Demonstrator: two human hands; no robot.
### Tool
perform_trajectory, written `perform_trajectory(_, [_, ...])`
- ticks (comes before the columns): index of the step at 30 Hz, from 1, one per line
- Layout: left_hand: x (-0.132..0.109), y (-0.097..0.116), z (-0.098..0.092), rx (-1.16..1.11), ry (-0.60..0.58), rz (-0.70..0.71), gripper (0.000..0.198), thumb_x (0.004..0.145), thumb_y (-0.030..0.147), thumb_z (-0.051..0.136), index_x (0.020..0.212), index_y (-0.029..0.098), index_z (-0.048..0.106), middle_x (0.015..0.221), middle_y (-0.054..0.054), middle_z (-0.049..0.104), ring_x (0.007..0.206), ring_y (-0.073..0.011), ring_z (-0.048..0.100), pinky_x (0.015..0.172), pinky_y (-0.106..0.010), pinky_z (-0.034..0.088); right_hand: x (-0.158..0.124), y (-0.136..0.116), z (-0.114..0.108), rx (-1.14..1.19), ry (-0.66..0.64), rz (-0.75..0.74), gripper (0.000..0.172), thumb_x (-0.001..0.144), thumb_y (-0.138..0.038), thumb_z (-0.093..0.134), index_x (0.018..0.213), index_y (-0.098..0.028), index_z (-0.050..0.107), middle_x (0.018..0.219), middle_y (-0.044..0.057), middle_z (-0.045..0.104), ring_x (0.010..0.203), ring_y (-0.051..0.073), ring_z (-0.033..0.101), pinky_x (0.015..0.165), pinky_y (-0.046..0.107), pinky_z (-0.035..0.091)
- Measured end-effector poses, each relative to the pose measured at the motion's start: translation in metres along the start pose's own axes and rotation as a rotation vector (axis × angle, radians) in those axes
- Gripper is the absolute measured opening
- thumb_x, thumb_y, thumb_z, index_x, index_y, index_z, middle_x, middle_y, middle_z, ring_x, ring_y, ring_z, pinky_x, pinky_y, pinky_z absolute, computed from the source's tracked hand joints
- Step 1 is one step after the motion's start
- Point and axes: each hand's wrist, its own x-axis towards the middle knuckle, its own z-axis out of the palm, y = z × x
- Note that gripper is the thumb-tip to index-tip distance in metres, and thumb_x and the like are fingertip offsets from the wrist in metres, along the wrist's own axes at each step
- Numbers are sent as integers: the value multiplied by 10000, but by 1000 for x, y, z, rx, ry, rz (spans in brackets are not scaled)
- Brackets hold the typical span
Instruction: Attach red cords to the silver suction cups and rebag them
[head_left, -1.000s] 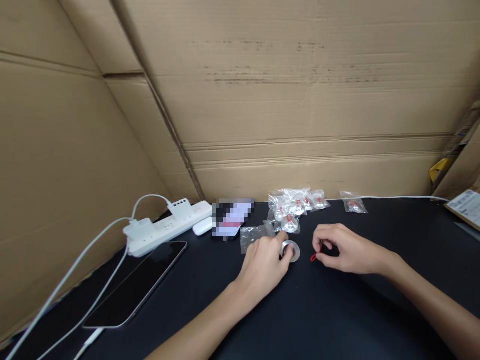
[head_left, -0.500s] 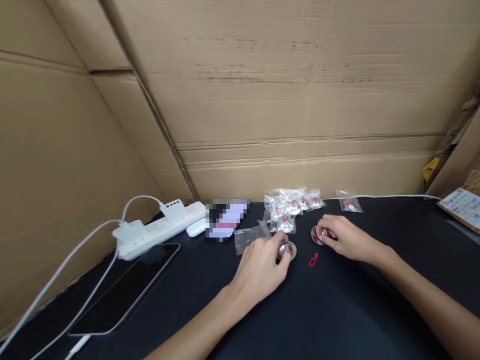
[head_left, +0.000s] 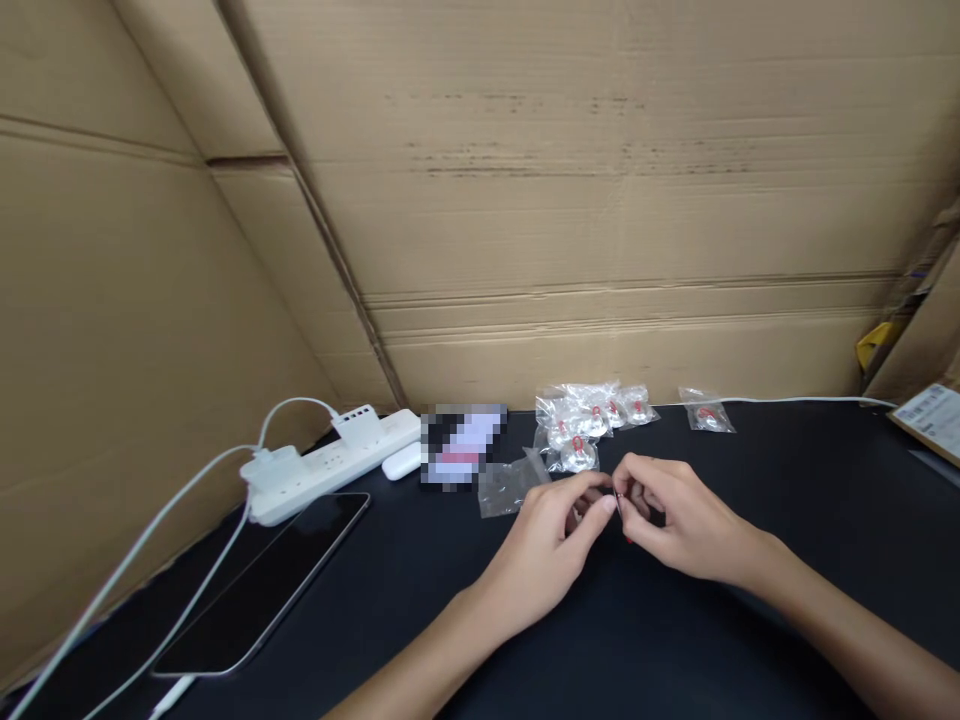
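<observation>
A tall brown corrugated cardboard wall (head_left: 525, 220) fills the upper half of the frame. Below it lies the wide black bench (head_left: 375, 600). The left hand (head_left: 536, 545) and the right hand (head_left: 679, 520) are at the lower centre and lower right of centre; in each, the thumb and forefinger are bent narrow, and the tips meet. At the lower left rests a flat dark-screened device with a pale edge (head_left: 266, 590), and just beyond it a long white plastic power strip (head_left: 337, 468). Right of centre, near the wall, is a heap of clear plastic bags with round silver pieces and red loops (head_left: 577, 425). To its left is a pixelated phone-like object (head_left: 461, 445). A flat clear plastic bag (head_left: 506, 487) lies near the left hand; a single clear bag with a red loop (head_left: 706, 410) lies apart, farther right. The smallest things are a thin shiny metal piece (head_left: 617, 497), seen edge-on, held between the fingertips of both hands, and a tiny red bit (head_left: 628, 540) beneath the right thumb.
</observation>
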Motion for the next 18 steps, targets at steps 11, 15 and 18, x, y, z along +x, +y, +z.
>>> perform_trajectory(11, [6, -3, 0, -567, -147, -140, 300, 859, 409, 631, 955, 127, 661, 769, -44, 615, 656, -138, 573, 546, -252, 482, 1, -8, 3, 282, 32, 82, 69, 838, -155, 550, 790, -203, 539, 656, -29, 566, 552, 109, 494, 548, 248, 427])
perform_trajectory(15, [7, -5, 1, -596, -95, -184, 264, 856, 378, 624, 885, 116, 647, 712, -30, 600, 591, -126, 566, 503, -243, 470, 2, -6, 5, 529, 55, 168, 53, 854, -193, 544, 803, -198, 528, 706, -6, 575, 612, 128, 549, 577, 263, 450])
perform_trajectory(18, [8, -8, 1, -563, -42, -227, 234, 847, 348, 630, 845, 115, 632, 674, -14, 591, 531, -107, 546, 474, -231, 450, 6, -2, 1, 756, 156, 211, 88, 821, -209, 563, 754, -191, 510, 724, -2, 539, 588, 112, 503, 565, 262, 433])
